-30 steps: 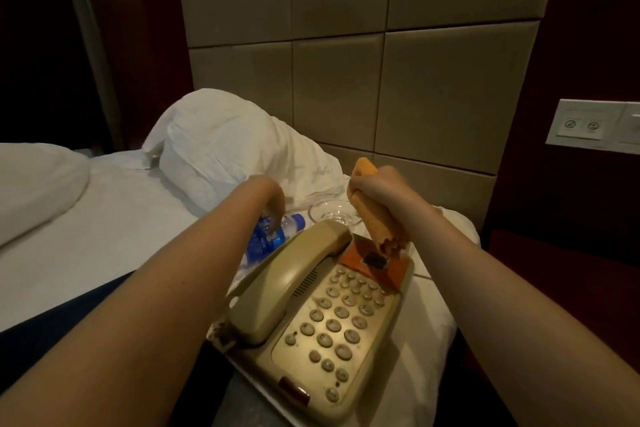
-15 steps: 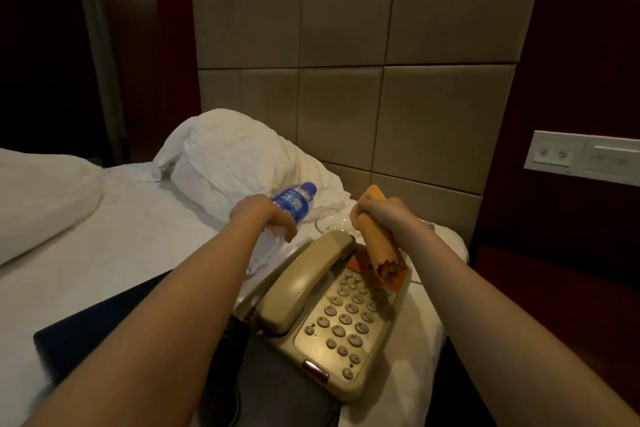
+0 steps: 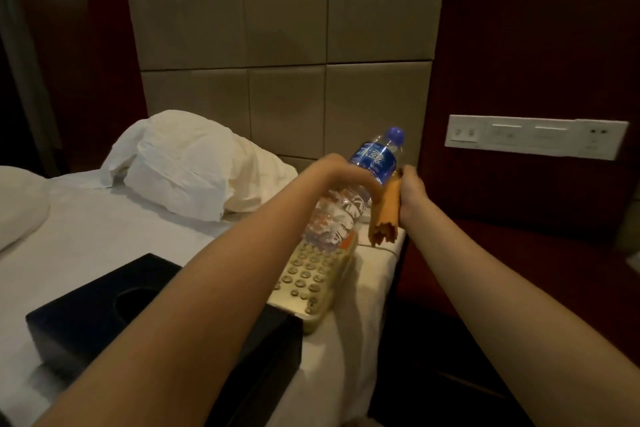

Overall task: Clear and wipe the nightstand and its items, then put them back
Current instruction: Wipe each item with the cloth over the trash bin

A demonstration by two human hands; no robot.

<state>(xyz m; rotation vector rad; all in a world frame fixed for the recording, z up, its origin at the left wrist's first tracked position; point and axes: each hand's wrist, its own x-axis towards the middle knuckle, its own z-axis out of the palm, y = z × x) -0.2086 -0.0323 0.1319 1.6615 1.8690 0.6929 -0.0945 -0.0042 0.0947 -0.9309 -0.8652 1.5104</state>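
Note:
My left hand point(image 3: 341, 172) grips a clear water bottle point(image 3: 346, 204) with a blue label and blue cap, held tilted above the bed with the cap up and to the right. My right hand point(image 3: 412, 189) is closed around a rolled orange cloth point(image 3: 386, 215), right beside the bottle. Below them a beige push-button telephone point(image 3: 310, 279) lies on the white bed sheet point(image 3: 104, 236), its handset hidden behind my left arm. A black tissue box point(image 3: 104, 305) sits on the bed to the left of the phone.
A white pillow point(image 3: 194, 166) leans against the padded beige headboard point(image 3: 287, 62). A white switch and socket panel point(image 3: 535, 137) is on the dark red wall at the right. The dark nightstand top point(image 3: 519, 253) lies right of the bed edge.
My left hand has lifted the bottle off the bed and carried it up and to the right, against the cloth in my right hand. The view has shifted right.

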